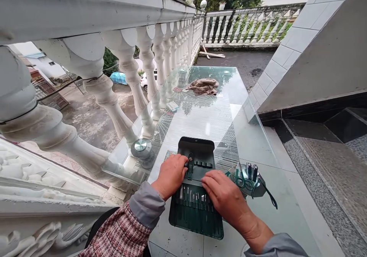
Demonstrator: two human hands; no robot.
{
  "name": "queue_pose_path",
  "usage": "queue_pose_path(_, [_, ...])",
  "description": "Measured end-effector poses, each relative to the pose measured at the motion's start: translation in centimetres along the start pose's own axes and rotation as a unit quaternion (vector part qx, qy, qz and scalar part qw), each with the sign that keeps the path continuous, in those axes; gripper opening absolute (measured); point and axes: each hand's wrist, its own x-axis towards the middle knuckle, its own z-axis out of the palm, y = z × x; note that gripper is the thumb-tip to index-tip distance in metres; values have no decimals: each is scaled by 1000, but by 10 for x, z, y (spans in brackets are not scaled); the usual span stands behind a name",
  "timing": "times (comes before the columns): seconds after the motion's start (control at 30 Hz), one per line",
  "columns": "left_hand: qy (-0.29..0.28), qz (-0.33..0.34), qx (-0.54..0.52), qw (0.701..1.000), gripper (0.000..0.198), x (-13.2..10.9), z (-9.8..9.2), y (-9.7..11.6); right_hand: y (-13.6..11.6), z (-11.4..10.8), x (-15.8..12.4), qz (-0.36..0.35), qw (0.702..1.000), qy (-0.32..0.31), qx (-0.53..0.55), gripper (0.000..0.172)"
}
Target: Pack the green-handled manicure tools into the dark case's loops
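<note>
From where I sit far away, I look through the head camera at a dark green tool case point(195, 147) that lies on a glass table top point(229, 108). Its long side runs straight away from me. Left of the case stands a round metal stand point(142, 150).

My left hand point(170, 175) rests on the case's left edge, with the arm coming in from the near left. Its fingers point(179, 164) bend down close together beside a small dark clip point(189, 171) in the middle of the case. I cannot tell if they hold it.

A row of small metal tools point(193, 201) sits in the near half of the case. My right hand point(222, 194) lies across the case's right edge, just past the tool tops. Its fingers lie low and hold nothing I can see. This hand is nearer the tools.

Right of the case, a metal cup point(246, 175) lies by green-handled scissors point(239, 182). Far beyond the case is a brown rag point(202, 87).
</note>
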Motion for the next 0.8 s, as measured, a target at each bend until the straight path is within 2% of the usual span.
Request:
queue_pose_path(0.07, [14,-7,-8,1000,24,1,3,0,-7,8,4,-3,1000,-6,6,20])
queue_pose_path(0.2, [30,-12,-22,999,33,4,5,1,-14,20,11,41,998,-19,-38,21])
queue_pose_path(0.4, [43,-9,-68,997,18,8,4,1,-17,33,19,84,992,-19,-96,17])
queue_pose_path(0.53, [35,37,-43,998,6,8,5,1,-16,37,21,120,987,-11,-102,18])
queue_pose_path(0.7, [13,71,53,996,12,2,5,2,-1,28,24,170,985,-42,6,19])
queue_pose_path(0.8, [17,105,98,990,13,-1,8,3,7,24,30,197,979,-1,55,14])
